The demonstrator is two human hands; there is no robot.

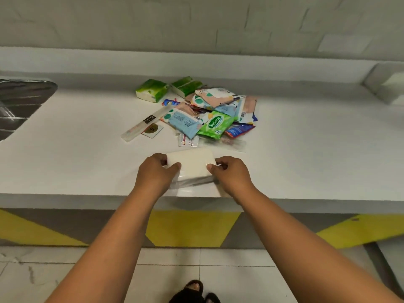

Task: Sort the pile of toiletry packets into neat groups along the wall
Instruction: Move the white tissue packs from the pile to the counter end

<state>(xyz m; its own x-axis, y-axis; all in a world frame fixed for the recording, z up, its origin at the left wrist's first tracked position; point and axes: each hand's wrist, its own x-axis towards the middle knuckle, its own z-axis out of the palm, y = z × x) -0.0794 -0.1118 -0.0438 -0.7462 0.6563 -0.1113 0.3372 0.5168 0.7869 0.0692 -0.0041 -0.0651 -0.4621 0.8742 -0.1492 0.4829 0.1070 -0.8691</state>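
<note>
Left hand [156, 171] and right hand [229, 173] gripping opposite ends of white tissue pack [189, 164], pile of packets [205, 114] just beyond

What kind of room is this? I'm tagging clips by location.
Probably a kitchen or wash area: a white counter against a tiled wall, a metal sink at its left, tiled floor below.

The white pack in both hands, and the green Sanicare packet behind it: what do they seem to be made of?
White pack: looks like soft paper tissues in clear glossy film; the wrap shines and wrinkles along its near edge. Left hand and right hand grip its ends.
Green Sanicare packet: probably printed plastic film, slightly glossy, a soft, pillowy pouch.
</note>
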